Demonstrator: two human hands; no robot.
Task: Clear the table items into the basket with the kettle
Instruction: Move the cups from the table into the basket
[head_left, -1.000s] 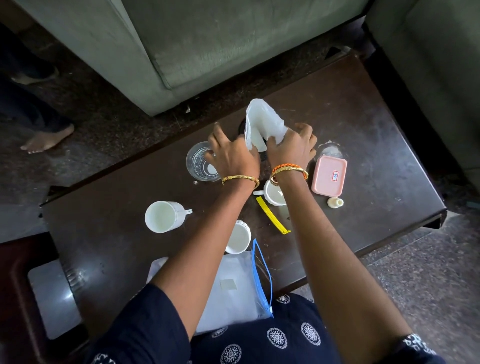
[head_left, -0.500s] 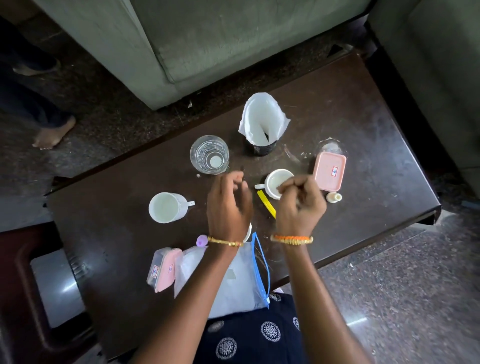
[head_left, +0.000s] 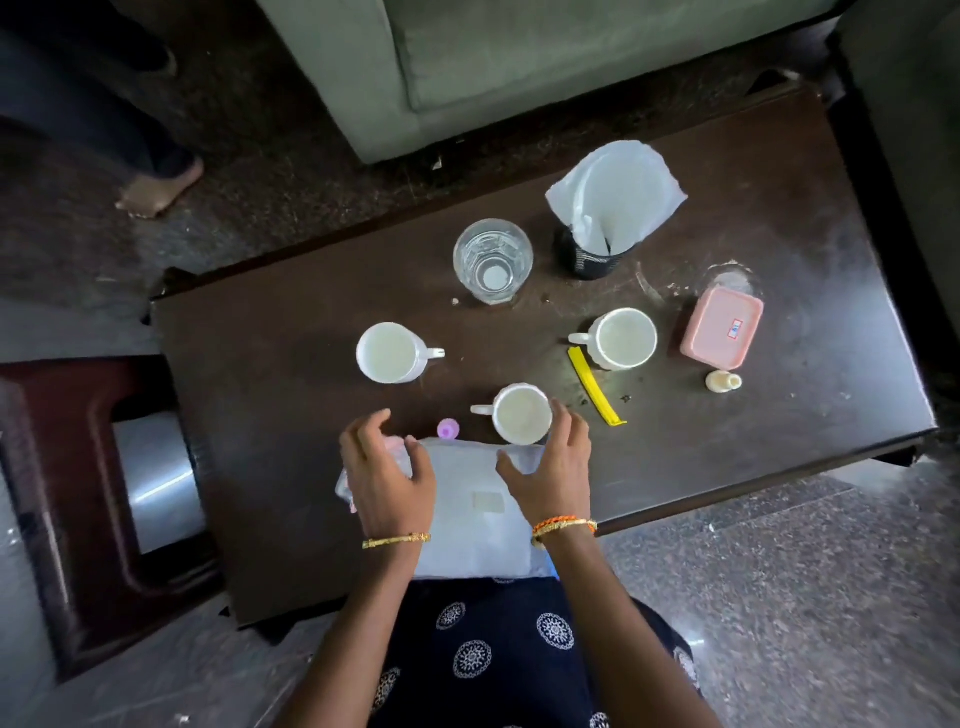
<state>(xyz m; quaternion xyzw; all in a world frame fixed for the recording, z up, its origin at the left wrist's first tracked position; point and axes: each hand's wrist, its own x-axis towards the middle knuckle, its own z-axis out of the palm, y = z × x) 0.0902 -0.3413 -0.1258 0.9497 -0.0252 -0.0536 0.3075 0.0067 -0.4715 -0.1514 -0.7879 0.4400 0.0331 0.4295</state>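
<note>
The left hand (head_left: 387, 480) covers most of a small pink box; only a blurry edge shows. The clear plastic bag (head_left: 470, 512) hangs over the dark table's (head_left: 270, 415) near edge.

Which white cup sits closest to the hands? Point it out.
The middle white cup, right beside the right hand, handle pointing left. The left cup and right cup sit farther away.

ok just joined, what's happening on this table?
A person is reaching with both hands toward a clear plastic bag at the near edge of the dark table. The left hand is spread open over its left end, the right hand open over its right side, beside a white cup. Neither grips anything yet. Two more cups, a glass, a pink box and a yellow clip sit untouched.
</note>
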